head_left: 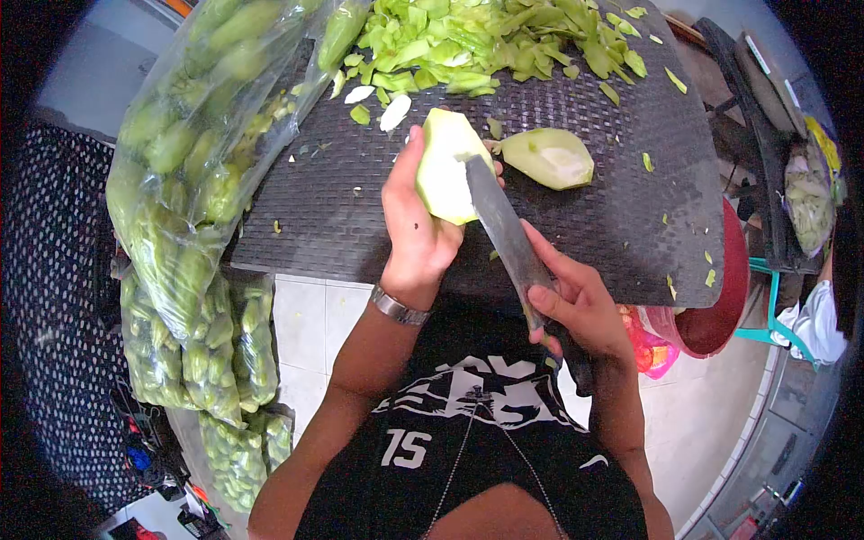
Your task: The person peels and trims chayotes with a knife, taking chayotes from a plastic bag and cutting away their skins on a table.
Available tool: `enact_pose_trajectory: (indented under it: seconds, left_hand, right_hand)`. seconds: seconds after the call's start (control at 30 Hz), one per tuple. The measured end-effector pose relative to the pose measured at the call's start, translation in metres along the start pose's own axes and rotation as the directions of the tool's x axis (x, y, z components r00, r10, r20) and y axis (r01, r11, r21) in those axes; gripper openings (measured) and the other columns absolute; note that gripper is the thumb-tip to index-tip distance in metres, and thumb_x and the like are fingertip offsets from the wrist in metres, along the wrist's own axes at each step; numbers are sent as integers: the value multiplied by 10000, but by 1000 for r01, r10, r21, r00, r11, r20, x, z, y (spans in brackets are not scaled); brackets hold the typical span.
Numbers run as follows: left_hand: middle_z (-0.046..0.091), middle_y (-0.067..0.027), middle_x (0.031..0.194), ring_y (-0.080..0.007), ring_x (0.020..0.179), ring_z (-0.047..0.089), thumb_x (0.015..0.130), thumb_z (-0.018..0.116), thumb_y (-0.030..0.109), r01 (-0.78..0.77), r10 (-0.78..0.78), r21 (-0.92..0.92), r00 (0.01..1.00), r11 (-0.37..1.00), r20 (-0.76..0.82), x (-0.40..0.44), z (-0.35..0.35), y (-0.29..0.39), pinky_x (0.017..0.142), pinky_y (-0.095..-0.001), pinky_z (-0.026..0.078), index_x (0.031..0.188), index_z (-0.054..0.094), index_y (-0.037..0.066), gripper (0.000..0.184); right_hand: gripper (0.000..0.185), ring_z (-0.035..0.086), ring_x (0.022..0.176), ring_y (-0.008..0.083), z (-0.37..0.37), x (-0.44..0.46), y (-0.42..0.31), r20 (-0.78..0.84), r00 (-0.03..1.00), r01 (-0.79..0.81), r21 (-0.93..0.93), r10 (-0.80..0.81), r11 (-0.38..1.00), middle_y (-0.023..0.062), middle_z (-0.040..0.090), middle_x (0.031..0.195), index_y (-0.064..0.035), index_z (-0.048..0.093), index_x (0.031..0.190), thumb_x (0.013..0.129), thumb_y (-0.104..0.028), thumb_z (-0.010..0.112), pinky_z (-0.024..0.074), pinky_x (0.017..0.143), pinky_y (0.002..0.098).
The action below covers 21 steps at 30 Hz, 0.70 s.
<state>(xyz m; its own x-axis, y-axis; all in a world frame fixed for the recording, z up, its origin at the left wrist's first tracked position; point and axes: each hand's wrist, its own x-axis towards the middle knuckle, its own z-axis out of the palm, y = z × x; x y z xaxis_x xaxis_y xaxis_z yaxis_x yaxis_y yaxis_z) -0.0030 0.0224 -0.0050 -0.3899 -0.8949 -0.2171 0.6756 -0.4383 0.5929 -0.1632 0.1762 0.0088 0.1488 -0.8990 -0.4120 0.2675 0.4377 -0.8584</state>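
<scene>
My left hand, wearing a metal watch band, is wrapped around a peeled pale green vegetable above the near part of the table. Its exact kind I cannot tell. In my right hand is a large knife with a dark, wide blade, gripped near the handle. The blade's tip touches the vegetable's pale face on its right side. Just to the right, another peeled piece with a whitish middle lies on the table.
A dark woven-pattern table holds a heap of green peelings at the back. A clear bag of green produce hangs over its left edge; more filled bags are below. A red tub stands at the right.
</scene>
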Motion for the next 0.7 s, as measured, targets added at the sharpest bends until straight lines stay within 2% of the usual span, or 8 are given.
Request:
enact_pose_trajectory:
  seconds: [0.1,0.13,0.2,0.3,0.4,0.5,0.6,0.7]
  left_hand:
    - [719,-171,980,-303,826,724,1071,439,492,13,-13,-12,1000,1000,-24,1,0,0,767,-443,595,1191,611,34,503]
    - [719,-168,973,-303,820,724,1069,445,492,17,-16,12,999,1000,-36,4,-1,0,764,-442,594,1185,612,34,501]
    - [720,-164,957,-301,809,722,1065,455,491,30,-26,61,998,998,-64,7,-4,0,757,-440,593,1172,616,34,495]
    - [720,-155,936,-296,792,721,1060,469,494,50,-50,24,999,998,-17,3,2,2,747,-436,592,1148,620,34,492]
    - [712,-140,940,-283,808,714,1067,453,498,-27,28,42,1000,999,-11,4,3,-5,758,-432,588,1157,613,41,493]
    - [701,-119,954,-264,837,704,1078,427,503,-153,154,18,988,988,-21,2,5,-12,789,-422,579,1173,604,53,493]
    - [693,-103,968,-247,862,693,1089,398,507,-198,197,-14,978,980,-73,3,6,-12,815,-409,568,1184,599,65,495]
    - [695,-97,968,-236,860,689,1093,388,509,-180,181,16,983,983,-44,-1,9,-11,815,-399,565,1175,602,68,497]
  right_hand:
    - [710,616,593,96,-4,3,4,13,1000,-5,-37,5,999,62,723,1036,-216,319,1625,1002,-110,642,494,454,245]
    - [708,613,591,96,-3,4,7,-37,994,94,-240,-106,966,66,722,1024,-223,319,1625,1004,-107,637,492,452,245]
    - [705,607,588,94,5,3,14,-67,939,227,-614,-337,756,75,720,999,-239,318,1626,1008,-101,628,488,447,247]
    - [708,605,601,87,6,-4,0,-95,988,70,-440,-124,895,52,688,910,-266,318,1625,1008,-105,628,491,453,243]
    - [707,595,612,76,3,-6,-6,-59,997,-49,-190,39,981,27,653,861,-273,316,1625,1011,-107,625,488,460,233]
    - [742,584,602,67,7,-2,6,-40,999,4,-48,-6,999,24,633,915,-173,271,1639,997,-83,632,457,452,207]
    - [736,594,611,69,19,-3,5,-120,993,-32,-140,15,990,38,635,950,-141,248,1642,1014,-111,631,458,446,212]
    - [729,608,625,75,15,-1,10,-81,996,35,-100,-43,994,45,640,960,-106,250,1636,1015,-113,632,464,444,213]
